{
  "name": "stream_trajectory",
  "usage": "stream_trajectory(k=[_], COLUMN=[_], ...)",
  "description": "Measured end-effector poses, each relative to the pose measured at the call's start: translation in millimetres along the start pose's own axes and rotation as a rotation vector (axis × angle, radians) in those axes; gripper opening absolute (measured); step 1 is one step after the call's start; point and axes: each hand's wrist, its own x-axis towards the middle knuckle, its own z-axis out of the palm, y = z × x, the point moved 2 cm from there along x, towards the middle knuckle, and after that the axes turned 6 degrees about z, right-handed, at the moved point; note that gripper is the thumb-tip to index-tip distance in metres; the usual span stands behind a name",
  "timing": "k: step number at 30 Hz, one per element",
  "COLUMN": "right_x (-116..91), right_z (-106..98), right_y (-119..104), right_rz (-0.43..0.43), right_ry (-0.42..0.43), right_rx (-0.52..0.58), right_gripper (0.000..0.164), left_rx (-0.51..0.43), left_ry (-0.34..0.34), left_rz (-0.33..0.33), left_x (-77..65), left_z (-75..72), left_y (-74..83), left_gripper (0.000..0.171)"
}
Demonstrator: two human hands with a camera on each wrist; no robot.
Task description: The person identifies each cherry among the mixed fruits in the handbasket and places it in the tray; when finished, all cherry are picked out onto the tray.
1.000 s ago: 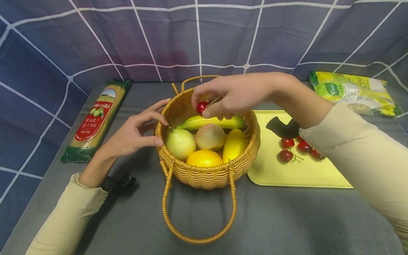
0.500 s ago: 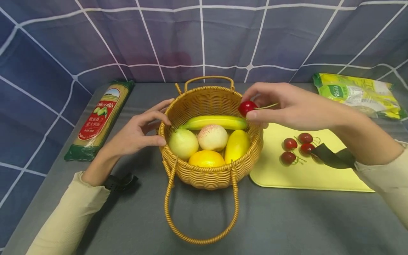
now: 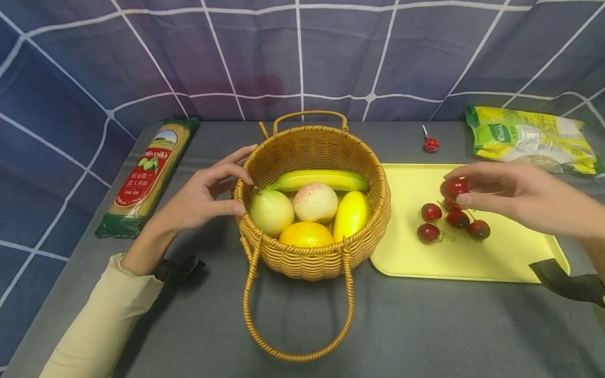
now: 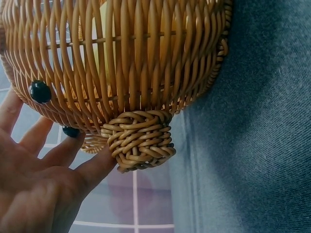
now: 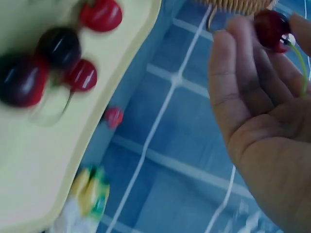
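A round wicker basket [image 3: 302, 264] holds a banana [image 3: 321, 180], a green pear [image 3: 271, 212], a peach [image 3: 315, 202], a lemon [image 3: 306, 234] and a yellow mango-like fruit [image 3: 352, 214]. My left hand [image 3: 208, 194] rests against its left side, fingertips and thumb at the rim; the left wrist view shows those fingers [image 4: 63, 153] spread along the weave. Over the yellow tray [image 3: 406, 262], my right hand [image 3: 510, 194] pinches a cherry [image 5: 272, 30] between thumb and fingers, its green stem pointing back to the palm. Below it on the tray lie several more cherries [image 3: 457, 219].
A pasta packet [image 3: 146, 173] lies left of the basket. Behind the tray sit a red lollipop [image 3: 430, 144] and a yellow-green Knorr bag [image 3: 534, 139]. One basket handle [image 3: 299, 358] is folded down in front. A tile-patterned cloth [image 3: 331, 58] rises at the back.
My right hand has carried the cherry from above the basket rightward to over the tray, uncovering the cherries and lollipop. My left hand stays at the rim.
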Motion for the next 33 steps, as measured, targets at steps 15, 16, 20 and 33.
stream_trajectory(k=[15, 16, 20, 33], right_x=[-9.3, -9.5, -12.0, -8.6], right_z=[6.1, 7.3, 11.9, 20.8], right_y=[90.2, 93.6, 103.4, 105.4], right_rz=[0.202, 0.191, 0.163, 0.166], right_ry=[-0.042, -0.043, -0.043, -0.026], right_rx=[-0.116, -0.123, -0.138, -0.09], right_gripper=[0.037, 0.037, 0.036, 0.033], left_rx=[-0.004, -0.005, -0.004, -0.02], left_ry=[-0.005, -0.004, -0.004, -0.005], left_rz=[-0.002, -0.002, -0.009, -0.002], left_x=[-0.3, -0.4, 0.2, -0.4], left_z=[0.7, 0.6, 1.3, 1.0], left_y=[1.4, 1.4, 1.3, 0.4], left_gripper=[0.031, 0.031, 0.032, 0.03])
